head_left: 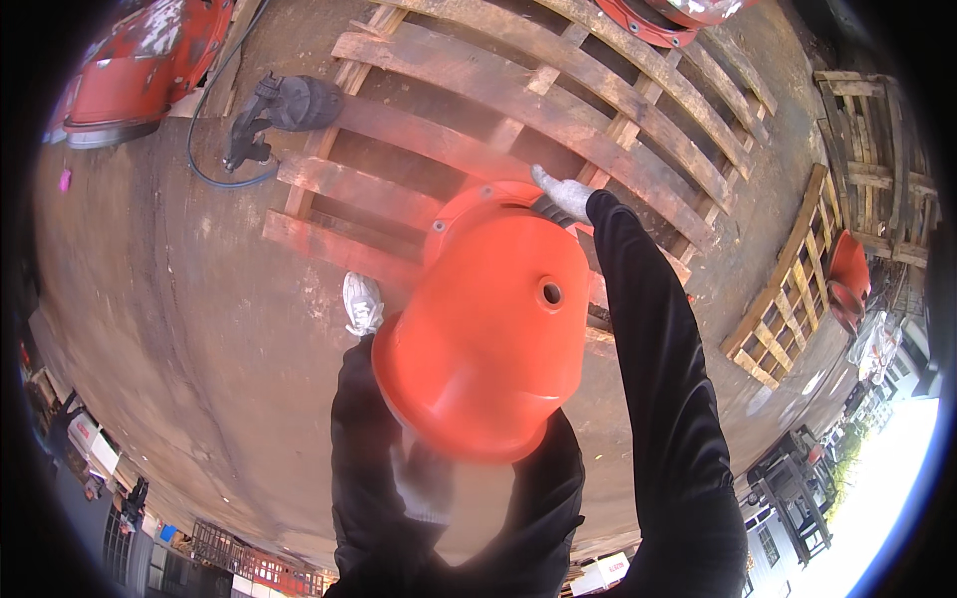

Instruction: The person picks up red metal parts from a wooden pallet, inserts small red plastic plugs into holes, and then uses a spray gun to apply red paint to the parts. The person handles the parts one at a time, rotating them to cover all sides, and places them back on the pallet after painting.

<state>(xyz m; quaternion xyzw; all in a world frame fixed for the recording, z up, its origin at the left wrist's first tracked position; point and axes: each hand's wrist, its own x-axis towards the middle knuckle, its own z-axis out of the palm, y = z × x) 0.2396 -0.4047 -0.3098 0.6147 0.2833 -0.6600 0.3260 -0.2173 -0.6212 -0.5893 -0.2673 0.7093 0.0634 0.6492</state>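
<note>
A big orange-red flanged casting (pixel 488 319), hollow-looking with a round hole in its side, stands tilted in front of me over the near edge of a wooden pallet (pixel 449 60). My right hand (pixel 560 194), in a light glove with dark fingers, grips the flange at its far end, thumb sticking out. My left hand (pixel 424 478), also gloved, is low at the casting's near end, between my legs. It is smeared by motion, and its fingers are hidden behind the casting.
A dark spray gun (pixel 284 105) with a hose (pixel 199 149) lies left of the pallet. Red castings (pixel 120 95) sit at the upper left, another (pixel 668 15) at the far end. A smaller pallet (pixel 788 289) lies right. My white shoe (pixel 362 302) is beside the casting.
</note>
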